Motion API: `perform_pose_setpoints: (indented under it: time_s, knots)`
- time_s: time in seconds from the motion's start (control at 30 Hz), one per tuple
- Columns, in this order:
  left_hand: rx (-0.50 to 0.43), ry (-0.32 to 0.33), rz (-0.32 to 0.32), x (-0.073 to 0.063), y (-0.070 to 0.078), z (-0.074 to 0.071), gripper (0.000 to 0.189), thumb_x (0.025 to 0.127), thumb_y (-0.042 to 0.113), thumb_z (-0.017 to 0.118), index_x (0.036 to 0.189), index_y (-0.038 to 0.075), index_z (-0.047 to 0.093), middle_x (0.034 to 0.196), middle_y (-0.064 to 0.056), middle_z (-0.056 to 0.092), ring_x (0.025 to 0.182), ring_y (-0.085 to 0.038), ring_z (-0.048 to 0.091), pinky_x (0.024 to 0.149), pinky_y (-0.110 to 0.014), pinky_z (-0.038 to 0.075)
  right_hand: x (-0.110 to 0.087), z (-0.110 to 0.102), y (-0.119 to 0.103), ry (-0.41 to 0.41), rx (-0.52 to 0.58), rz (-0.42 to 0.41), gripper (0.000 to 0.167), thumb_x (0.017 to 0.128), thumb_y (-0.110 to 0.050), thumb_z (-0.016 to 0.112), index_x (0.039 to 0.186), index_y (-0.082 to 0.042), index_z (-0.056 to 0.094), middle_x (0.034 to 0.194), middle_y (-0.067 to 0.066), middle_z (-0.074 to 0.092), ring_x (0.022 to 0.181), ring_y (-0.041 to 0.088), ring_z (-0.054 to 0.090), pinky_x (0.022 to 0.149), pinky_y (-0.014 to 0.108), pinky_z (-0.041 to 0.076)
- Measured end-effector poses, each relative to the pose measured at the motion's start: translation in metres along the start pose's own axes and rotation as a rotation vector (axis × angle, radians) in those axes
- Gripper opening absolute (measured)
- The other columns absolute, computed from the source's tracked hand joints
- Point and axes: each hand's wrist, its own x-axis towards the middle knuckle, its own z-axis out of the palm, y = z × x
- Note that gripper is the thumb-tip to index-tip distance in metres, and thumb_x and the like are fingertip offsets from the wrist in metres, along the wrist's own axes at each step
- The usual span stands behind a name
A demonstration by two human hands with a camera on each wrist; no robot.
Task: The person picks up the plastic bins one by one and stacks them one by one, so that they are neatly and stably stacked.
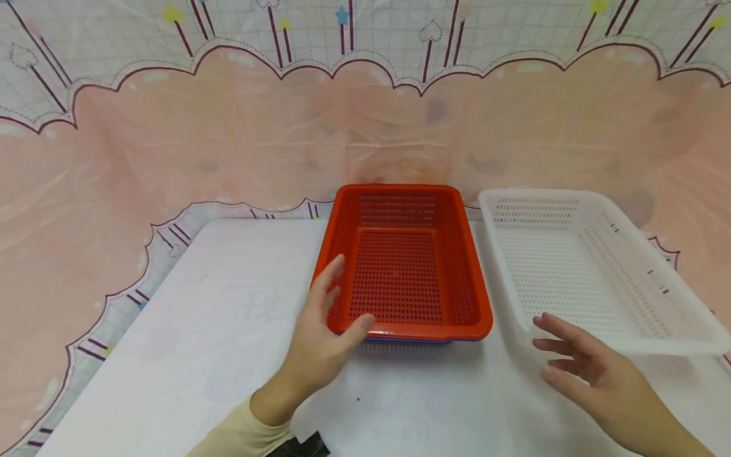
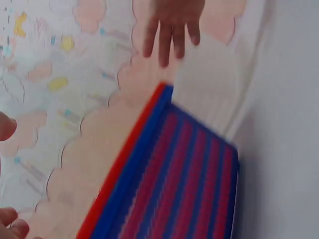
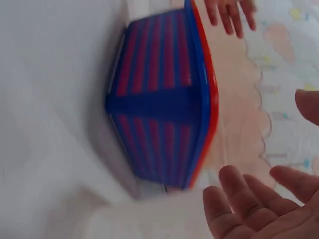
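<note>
A red perforated plastic basket (image 1: 422,332) sits nested inside a blue slatted one (image 3: 159,102), in the middle of the head view. My left hand (image 1: 320,346) hovers over the red basket's front left corner, its fingers loosely spread and holding nothing; the left wrist view shows its fingertips apart from the rim. To the right lies a white perforated basket (image 1: 668,346). My right hand (image 1: 605,381) hangs before that basket's front left corner, fingers relaxed, with nothing in its grasp. In the right wrist view both hands appear, each apart from the nested pair.
The baskets stand on a white tabletop (image 1: 228,317), the white one close beside the nested pair. Behind and around the table hangs a pink and white patterned cloth (image 1: 257,139). A black strap (image 1: 302,446) shows by my left sleeve (image 1: 245,431).
</note>
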Motion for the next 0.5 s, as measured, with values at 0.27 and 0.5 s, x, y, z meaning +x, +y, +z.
perform_pose_setpoints:
  time_s: [0.27,0.5]
  knots:
    - [-0.244,-0.293,-0.159,0.004,0.024,0.058,0.082,0.089,0.014,0.075,0.156,0.008,0.028,0.158,-0.006,0.033,0.145,-0.019,0.031,0.115,-0.033,0.029,-0.005,-0.046,0.029,0.201,-0.043,0.009,0.067,0.088,0.018,0.063,0.148,-0.006,0.048,0.137,-0.020,0.053,0.108,-0.009,0.057,0.079,0.006,0.047]
    - [-0.309,-0.412,-0.127,-0.007,0.029,0.112,0.074,0.087,0.010,0.076,0.151,0.004,0.039,0.152,-0.002,0.044,0.138,-0.013,0.041,0.112,-0.028,0.035,-0.007,-0.074,0.052,0.403,-0.134,0.133,0.066,0.096,0.009,0.058,0.154,-0.016,0.040,0.138,-0.028,0.044,0.110,-0.019,0.045,0.085,0.000,0.035]
